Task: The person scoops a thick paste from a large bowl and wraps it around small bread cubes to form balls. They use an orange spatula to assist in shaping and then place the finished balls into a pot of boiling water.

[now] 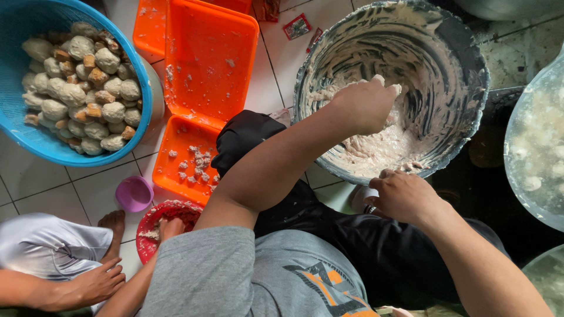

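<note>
My left hand (363, 104) is down inside a large grey bowl (458, 70) smeared with pale paste (376, 149). Its fingers are closed around a lump of that paste. My right hand (404, 196) rests at the bowl's near rim, fingers curled around a small white object (361, 198) that is mostly hidden. My dark-trousered knee (244, 134) sits between the bowl and the orange trays.
A blue basket (17, 35) of pale balls and brown cubes stands at the far left. Beside it are orange trays (211, 53), one holding paste scraps (197, 161). A purple cup (134, 194), a red bowl (150, 220) and another person's hand (97, 285) lie lower left. A pot of water (534, 147) stands to the right.
</note>
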